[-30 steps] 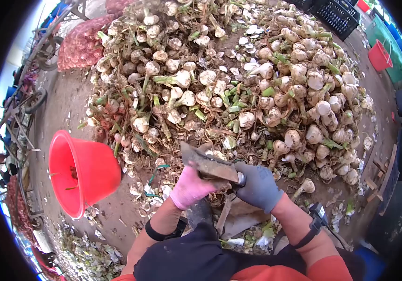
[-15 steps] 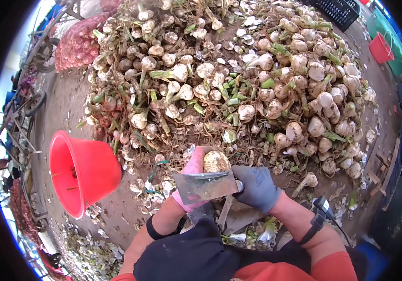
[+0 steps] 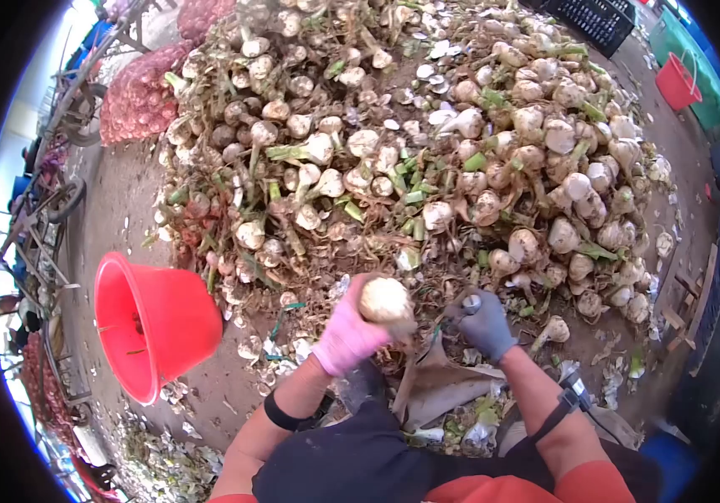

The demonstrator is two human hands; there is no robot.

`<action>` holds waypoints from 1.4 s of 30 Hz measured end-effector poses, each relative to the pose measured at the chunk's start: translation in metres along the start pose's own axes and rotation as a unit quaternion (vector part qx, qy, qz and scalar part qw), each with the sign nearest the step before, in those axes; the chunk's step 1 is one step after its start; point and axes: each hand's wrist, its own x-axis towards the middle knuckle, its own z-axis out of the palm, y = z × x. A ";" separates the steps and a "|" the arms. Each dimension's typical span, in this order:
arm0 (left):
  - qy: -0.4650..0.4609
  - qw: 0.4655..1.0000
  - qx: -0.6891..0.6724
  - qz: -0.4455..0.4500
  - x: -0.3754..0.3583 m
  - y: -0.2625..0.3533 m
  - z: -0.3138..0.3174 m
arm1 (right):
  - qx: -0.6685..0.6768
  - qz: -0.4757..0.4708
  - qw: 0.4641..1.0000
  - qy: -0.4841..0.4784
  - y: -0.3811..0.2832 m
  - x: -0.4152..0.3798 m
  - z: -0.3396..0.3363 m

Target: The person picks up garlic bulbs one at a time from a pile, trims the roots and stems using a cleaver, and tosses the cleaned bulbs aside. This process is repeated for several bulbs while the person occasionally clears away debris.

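Here's the left hand, in a pink knitted glove (image 3: 350,337), wrapped around a large, round, cream-white bulb with brownish soil stains (image 3: 384,299), gripping it from below and the left. It's up in the air, just beyond the person's knees and over the near edge of the broad, untidy heap of dirty white bulbs (image 3: 557,138).

Over on the right, the hand in a grey coated glove (image 3: 486,325) is clenched on a hand tool with a round, pale metallic end (image 3: 471,301). That end shows almost head-on, so the tool's long axis looks to run roughly toward the viewer; any blade can't be made out. Bulb and tool are apart.

Now, the bulb: its pale face is turned up, the darker, blurred end slanting down toward the grey glove, so its axis seems to tip that way. It looks firm, stiff and fairly weighty for one hand, with papery skin that might slip or flake. The round flanks look the best hold, fingers clear of both ends.

Left of the heap's near edge, a red plastic bucket (image 3: 182,323) tilts, mouth facing left.
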 end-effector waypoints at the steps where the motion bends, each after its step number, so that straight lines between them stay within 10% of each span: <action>1: 0.031 0.999 0.004 -0.025 0.015 -0.006 -0.001 | 0.052 0.032 0.998 -0.016 0.005 0.001 -0.002; 3: 0.053 0.998 -0.012 -0.042 0.046 -0.009 -0.004 | 0.088 0.037 0.995 0.004 0.005 -0.001 0.001; 8: -0.103 0.942 -0.218 0.234 0.058 0.094 0.039 | 0.353 0.162 0.919 0.062 -0.001 -0.004 0.002; 11: -0.087 0.963 0.186 0.177 0.097 0.074 0.059 | 0.385 0.156 0.904 0.100 0.010 0.005 0.000; 13: -0.087 0.799 0.567 0.182 0.112 0.035 0.077 | 0.329 0.126 0.927 0.132 0.013 0.006 0.000; 15: -0.037 0.751 0.590 0.292 0.144 -0.043 0.075 | 0.321 0.119 0.933 0.116 0.019 0.005 -0.004; 18: -0.032 0.800 0.555 0.226 0.140 -0.042 0.075 | 0.348 0.131 0.920 0.121 0.016 0.007 -0.008; 24: 0.158 0.964 0.147 0.153 0.033 -0.004 0.001 | 0.338 0.087 0.934 0.081 0.017 0.012 -0.003; 29: 0.551 0.745 0.158 0.340 -0.100 0.025 -0.182 | 0.324 0.098 0.939 0.058 0.001 0.013 0.012; 32: 0.656 0.607 0.404 0.196 -0.152 0.029 -0.216 | 0.309 0.099 0.945 0.030 -0.006 0.011 0.021; 34: 0.583 0.669 0.414 0.204 -0.155 0.002 -0.198 | 0.315 0.083 0.945 0.018 -0.018 0.009 0.029; 36: 0.458 0.840 0.292 0.017 -0.146 -0.049 -0.165 | 0.308 0.060 0.950 0.000 -0.034 0.001 0.033; 39: 0.532 0.729 0.380 -0.203 -0.099 -0.156 -0.162 | 0.280 0.043 0.959 -0.012 -0.041 -0.002 0.038; 42: 0.521 0.819 0.116 -0.211 -0.077 -0.196 -0.191 | 0.211 0.019 0.977 -0.035 -0.046 -0.004 0.034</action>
